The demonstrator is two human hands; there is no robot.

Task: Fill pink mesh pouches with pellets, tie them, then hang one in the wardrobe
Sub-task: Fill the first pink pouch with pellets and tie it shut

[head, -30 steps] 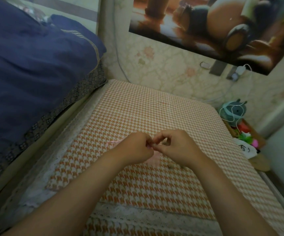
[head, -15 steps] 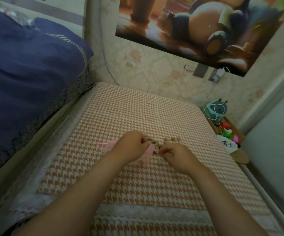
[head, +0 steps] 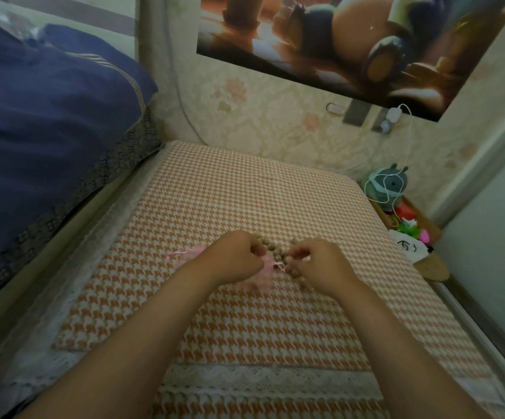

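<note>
The left hand (head: 233, 260) pinches the pink pouch (head: 265, 275) at its mouth; the right hand (head: 321, 264) pinches pellets (head: 271, 247). Best keep that mouth wide, feeding few at once.

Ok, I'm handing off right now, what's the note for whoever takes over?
Left hand: pinches the mouth of a pouch lying on the mat.
Right hand: pinches pellets at the edge of the loose pile between the hands.
Second pouch: on the mat, left of the left hand; whether it is filled cannot be told.
Done: nothing visibly tied.
Left: fill, tie, hang one in the wardrobe, which is out of view.
</note>
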